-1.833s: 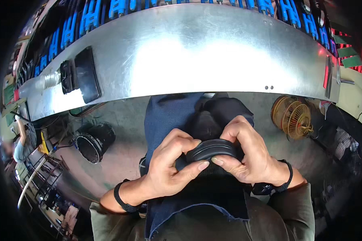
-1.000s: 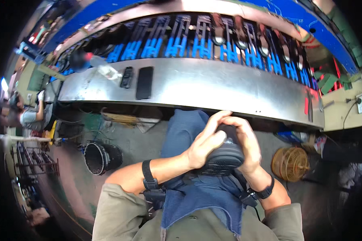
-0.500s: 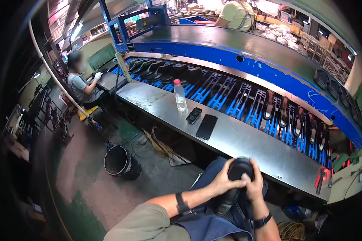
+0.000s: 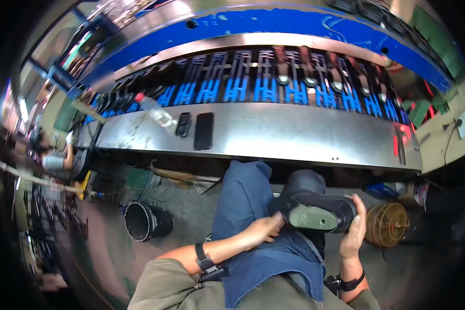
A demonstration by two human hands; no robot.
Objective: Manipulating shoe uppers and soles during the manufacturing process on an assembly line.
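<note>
A black shoe upper [image 4: 341,206] lies sideways over my lap, its underside turned up to show a pale green insole board [image 4: 312,218] with a small hole. My right hand [image 4: 354,227] grips its right end, palm against the side and fingers around the far edge. Beside the left end is my left hand [image 4: 263,230], its fingers curled in and slightly blurred. Whether those fingers pinch anything is hidden. Blue apron cloth [image 4: 268,266] covers my lap under the shoe.
Ahead runs a metal bench [image 4: 274,132] holding a bottle [image 4: 157,113], a phone [image 4: 203,131], a small black device [image 4: 183,124] and red-handled tools [image 4: 396,144]. Behind it, shoes [image 4: 307,67] sit on a blue rack [image 4: 266,90]. A black bucket [image 4: 147,221] and a fan [image 4: 387,225] flank me. One person sits far left.
The view has swung down and right. The shoe has turned from upright to sideways, green underside up. My left hand has come off its top to its left end; my right hand still holds on.
</note>
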